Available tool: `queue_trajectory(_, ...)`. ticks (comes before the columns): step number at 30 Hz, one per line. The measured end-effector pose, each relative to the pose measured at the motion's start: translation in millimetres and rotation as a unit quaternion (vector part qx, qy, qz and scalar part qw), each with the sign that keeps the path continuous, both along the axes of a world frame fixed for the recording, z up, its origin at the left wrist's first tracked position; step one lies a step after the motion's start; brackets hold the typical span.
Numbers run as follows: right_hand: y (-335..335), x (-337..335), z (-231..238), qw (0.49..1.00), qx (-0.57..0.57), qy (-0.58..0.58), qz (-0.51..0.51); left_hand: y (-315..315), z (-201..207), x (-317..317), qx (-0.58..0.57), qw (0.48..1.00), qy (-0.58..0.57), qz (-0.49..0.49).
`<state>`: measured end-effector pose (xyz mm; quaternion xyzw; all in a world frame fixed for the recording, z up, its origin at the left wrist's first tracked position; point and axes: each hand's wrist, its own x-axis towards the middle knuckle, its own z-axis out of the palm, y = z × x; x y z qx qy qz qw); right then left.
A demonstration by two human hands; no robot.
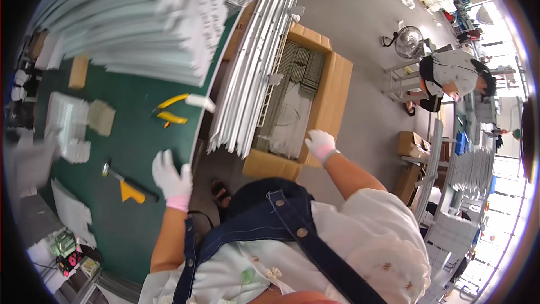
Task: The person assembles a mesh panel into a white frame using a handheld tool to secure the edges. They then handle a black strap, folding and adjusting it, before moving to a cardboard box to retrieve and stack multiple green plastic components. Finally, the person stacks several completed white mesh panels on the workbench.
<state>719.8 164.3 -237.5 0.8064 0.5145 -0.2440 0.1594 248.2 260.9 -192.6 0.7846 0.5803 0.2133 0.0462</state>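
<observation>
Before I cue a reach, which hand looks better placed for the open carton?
Probably the right hand: it appears beside the carton, whereas the left hand is over the green table.

Bare metal and cardboard beside a matt green tabletop (pixel 126 141)

The gloves (pixel 171 177) look like soft, matt cloth, and the overalls (pixel 270 208) like sturdy dark denim. The long strips (pixel 253 62) look like smooth metal with a bright sheen; the carton (pixel 337 90) is matt brown cardboard. The pliers (pixel 173 117) have smooth, plastic-looking grips, the hammer head (pixel 106 168) looks like shiny metal, and the floor (pixel 371 107) appears smooth.
</observation>
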Motion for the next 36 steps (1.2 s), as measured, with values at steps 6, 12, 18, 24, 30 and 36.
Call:
queue_trajectory(6,126,93,-185,0.966,0.072,-0.241,0.052,4,-16,19,-0.068,0.988,0.122,0.067)
queue_trajectory(12,183,141,-245,0.963,0.075,-0.260,0.017,2,-23,22,-0.095,0.982,0.142,0.081)
queue_trajectory(18,201,172,-238,0.969,0.139,-0.201,0.021,7,-25,26,-0.088,0.981,0.157,0.075)
queue_trajectory(24,206,193,-232,0.970,0.176,-0.166,-0.026,5,-24,26,-0.089,0.980,0.159,0.079)
queue_trajectory(30,216,191,-236,0.976,0.030,-0.216,0.015,7,-24,26,-0.097,0.977,0.168,0.086)
queue_trajectory(36,221,195,-242,0.978,0.039,-0.205,0.005,7,-25,23,-0.095,0.979,0.160,0.078)
